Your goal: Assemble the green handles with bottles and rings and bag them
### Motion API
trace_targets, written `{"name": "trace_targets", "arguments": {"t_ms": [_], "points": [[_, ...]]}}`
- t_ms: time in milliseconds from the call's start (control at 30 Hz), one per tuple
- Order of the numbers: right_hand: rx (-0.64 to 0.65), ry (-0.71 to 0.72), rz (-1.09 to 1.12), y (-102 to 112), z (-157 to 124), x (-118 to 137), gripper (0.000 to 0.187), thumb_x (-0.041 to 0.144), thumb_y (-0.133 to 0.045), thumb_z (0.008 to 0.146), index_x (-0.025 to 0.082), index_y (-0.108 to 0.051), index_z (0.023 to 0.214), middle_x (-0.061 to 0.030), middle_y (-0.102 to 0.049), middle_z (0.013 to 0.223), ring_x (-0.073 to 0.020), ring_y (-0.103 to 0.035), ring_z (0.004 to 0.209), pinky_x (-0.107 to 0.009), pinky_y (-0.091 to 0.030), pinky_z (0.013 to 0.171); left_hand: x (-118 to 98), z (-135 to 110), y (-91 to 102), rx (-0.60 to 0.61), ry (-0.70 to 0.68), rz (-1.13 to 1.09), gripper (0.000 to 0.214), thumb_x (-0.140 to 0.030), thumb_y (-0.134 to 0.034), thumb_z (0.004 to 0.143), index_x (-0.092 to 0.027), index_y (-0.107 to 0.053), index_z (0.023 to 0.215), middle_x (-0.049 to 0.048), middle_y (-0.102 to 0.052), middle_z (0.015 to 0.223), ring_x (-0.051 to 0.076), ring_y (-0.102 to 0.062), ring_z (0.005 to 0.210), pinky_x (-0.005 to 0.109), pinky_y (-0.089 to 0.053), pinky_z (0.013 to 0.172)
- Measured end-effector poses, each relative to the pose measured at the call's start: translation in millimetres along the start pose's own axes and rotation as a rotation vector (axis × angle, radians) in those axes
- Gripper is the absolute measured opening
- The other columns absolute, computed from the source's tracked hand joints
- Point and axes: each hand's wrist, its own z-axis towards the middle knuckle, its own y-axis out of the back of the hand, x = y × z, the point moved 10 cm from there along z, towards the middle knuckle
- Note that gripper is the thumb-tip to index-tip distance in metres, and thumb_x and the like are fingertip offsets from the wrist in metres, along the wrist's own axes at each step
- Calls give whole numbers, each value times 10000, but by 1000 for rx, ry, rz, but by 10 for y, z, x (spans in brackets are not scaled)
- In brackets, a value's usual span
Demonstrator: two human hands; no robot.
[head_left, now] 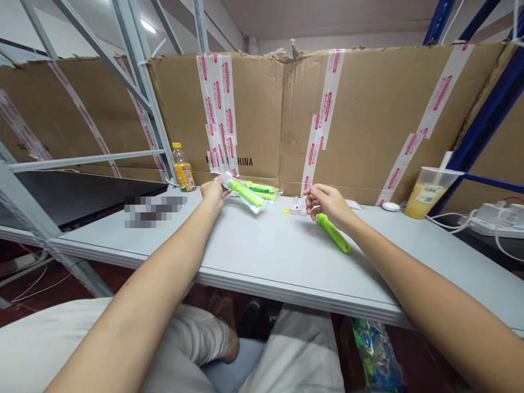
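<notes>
My left hand (213,192) is closed on the end of a clear plastic bag (257,207) that holds a bright green stick-shaped piece. Beside it lies another clear packet with green pieces (262,189). My right hand (325,201) hovers over the shelf with fingers loosely curled and somewhat apart; nothing shows in them. Just below that hand a loose green plastic handle-like piece (334,234) lies slantwise. Between the hands sit a small yellow ring (286,210) and a small clear plastic part (295,205), with a second clear part partly behind my right fingers.
A juice bottle with a yellow cap (184,169) stands at the back left. On the right are a plastic cup of yellow drink (426,194), a white oval case (390,206) and a power strip with cables (493,220). Taped cardboard (360,120) walls off the back.
</notes>
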Motion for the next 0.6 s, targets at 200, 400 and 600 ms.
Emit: {"name": "trace_targets", "arguments": {"t_ms": [200,400,600], "points": [[-36,-16,-42,75,6,-33,388,535,-766,741,192,-610,835,-1,-592,632,-154,-600,505,-270,-471,388,291,107,159,-58,89,60,266,3,-698,732,-117,-580,937,30,-624,753,129,-649,652,263,-605,534],[-59,-45,-90,89,3,-53,242,395,-728,783,188,-605,810,8,-579,596,-149,-587,483,-263,-463,383,404,72,72,-38,107,118,289,92,-678,690,-112,-576,868,27,-610,758,123,-647,649,283,-627,553],[-75,-52,-110,113,14,-73,204,350,-721,782,186,-601,797,9,-574,588,-149,-581,471,-263,-458,378,375,120,135,-57,68,319,344,106,-680,638,-129,-550,853,51,-631,832,140,-671,658,266,-604,555]]}}
